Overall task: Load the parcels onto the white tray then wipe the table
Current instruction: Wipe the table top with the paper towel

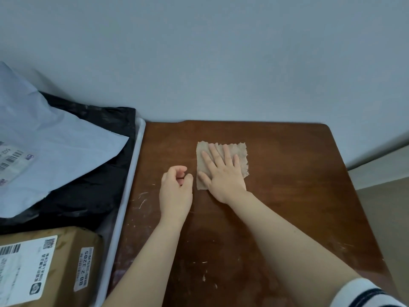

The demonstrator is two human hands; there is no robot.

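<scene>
My right hand lies flat with straight fingers on a square brown paper wipe spread on the dark wooden table. Just left of it my left hand rests on the table with loosely curled fingers and holds nothing. The white tray stands at the left with three parcels on it: a pale blue mailer bag, a black bag under it, and a brown taped box with white labels at the front.
A pale blue wall rises right behind the table. The tabletop shows pale scratches and smears near the front and left. Beyond the table's right edge there is a white ledge and tan floor.
</scene>
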